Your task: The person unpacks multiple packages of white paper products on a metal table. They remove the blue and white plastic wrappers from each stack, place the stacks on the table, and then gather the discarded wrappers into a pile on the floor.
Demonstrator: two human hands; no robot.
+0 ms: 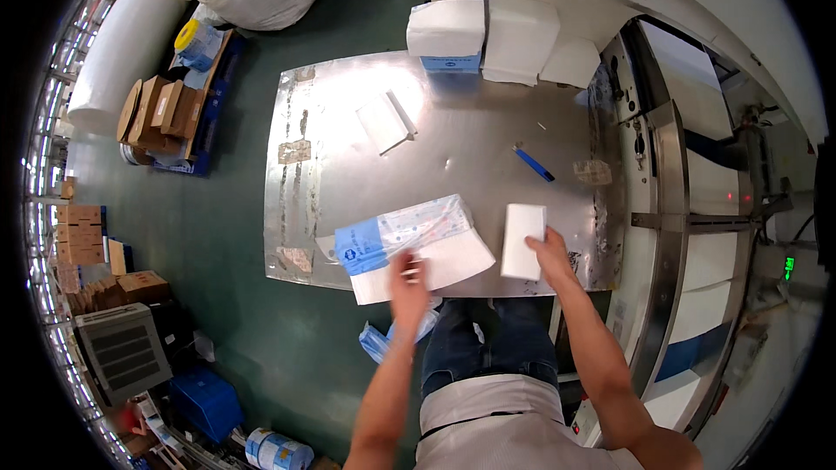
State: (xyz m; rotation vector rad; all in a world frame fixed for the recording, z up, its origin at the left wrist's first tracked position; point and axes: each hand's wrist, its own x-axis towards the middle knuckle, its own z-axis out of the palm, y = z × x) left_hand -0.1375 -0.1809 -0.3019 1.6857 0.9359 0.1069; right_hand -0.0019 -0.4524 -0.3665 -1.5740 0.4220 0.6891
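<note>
On the metal table (461,135), close to my body, a blue-and-clear printed plastic wrapper (409,228) lies over a white paper sheet stack (448,267). My left hand (409,283) is over the near edge of this stack, its fingers bent but smeared by motion; whether they grip anything is unclear. To the right, my right hand (550,254) grips the right side of a small white block of folded paper (522,239), thumb on top. The block is at the table's near edge.
A blue cutter knife (533,164) lies right of the table's middle, and a folded white piece (383,122) lies left. White stacks (446,28) stand at the back. A machine with a metal frame (670,174) borders the right side. Blue plastic film (374,342) hangs below.
</note>
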